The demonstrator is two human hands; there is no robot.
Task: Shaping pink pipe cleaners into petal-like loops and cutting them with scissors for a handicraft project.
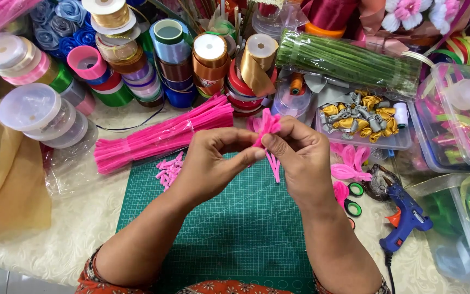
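Observation:
Both my hands meet above a green cutting mat [229, 228]. My left hand [213, 163] and my right hand [297, 158] pinch together a small pink pipe-cleaner flower [266, 124], whose petals stick up above my fingers. Its thin pink stem ends [274, 166] hang down between my hands. A bundle of pink pipe cleaners [161, 136] lies in clear wrap just left of my left hand. Several short pink cut pieces [168, 171] lie on the mat's upper left edge.
Many ribbon spools [137, 60] crowd the back. A bag of green stems [349, 60], a clear box of gold and silver rosebuds [363, 117] and plastic bins [458, 120] sit at right. A blue glue gun [406, 218], pink petals [349, 166] and scissors [354, 198] lie right of the mat.

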